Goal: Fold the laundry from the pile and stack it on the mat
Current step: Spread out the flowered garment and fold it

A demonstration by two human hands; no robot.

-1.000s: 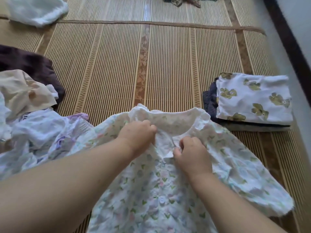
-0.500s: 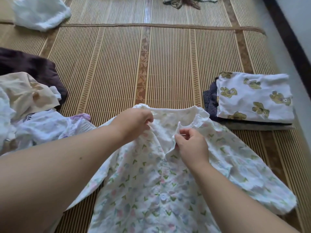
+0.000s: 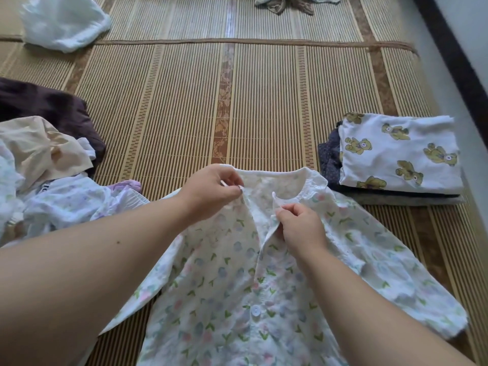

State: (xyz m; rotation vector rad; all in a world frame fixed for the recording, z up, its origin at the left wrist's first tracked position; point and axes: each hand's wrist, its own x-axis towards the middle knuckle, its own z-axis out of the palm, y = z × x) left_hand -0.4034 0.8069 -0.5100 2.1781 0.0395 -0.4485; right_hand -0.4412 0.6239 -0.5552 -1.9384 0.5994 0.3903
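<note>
The white tulip-print buttoned shirt (image 3: 237, 299) is lying front-up on the striped bamboo mat (image 3: 184, 114). Its neckline is now being drawn open: the left hand (image 3: 211, 188) and right hand (image 3: 298, 225), huddled together a second ago, are each pinching one placket edge. This is probably straightening before folding. A forearm is hiding one sleeve, and the hem is running off-frame.

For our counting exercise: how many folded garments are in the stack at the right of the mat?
3. A bear-print piece lies on top, a dark navy piece shows under its left edge, and a grey piece sits at the bottom. Others may be hidden between them.
</note>
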